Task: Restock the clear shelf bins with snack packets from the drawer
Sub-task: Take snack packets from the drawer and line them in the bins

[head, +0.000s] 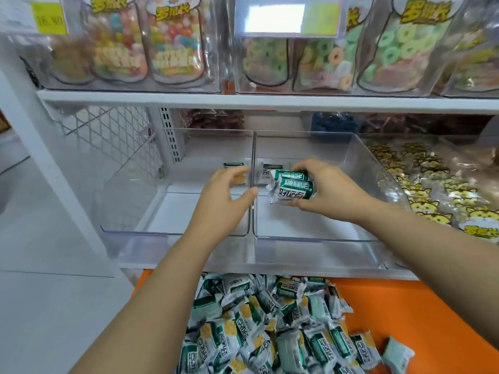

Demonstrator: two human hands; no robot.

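Two clear shelf bins stand side by side: the left bin [129, 230] and the right bin [351, 238]. My right hand [332, 193] reaches into the right bin and grips two green-and-white snack packets [293, 188]. Another packet [267, 171] lies at the back of that bin. My left hand [226, 190] is inside the left bin with relaxed fingers, holding nothing, beside a packet [234, 166] at the back. Below the shelf, the orange drawer [421, 314] holds a heap of the same packets [270, 325].
A bin of yellow cat-print packets [432, 190] stands to the right. On the shelf above are clear bins with bagged gummy sweets [167, 49] and ring sweets [388, 55]. A white shelf upright [40, 147] and mesh panel [108, 122] are at the left.
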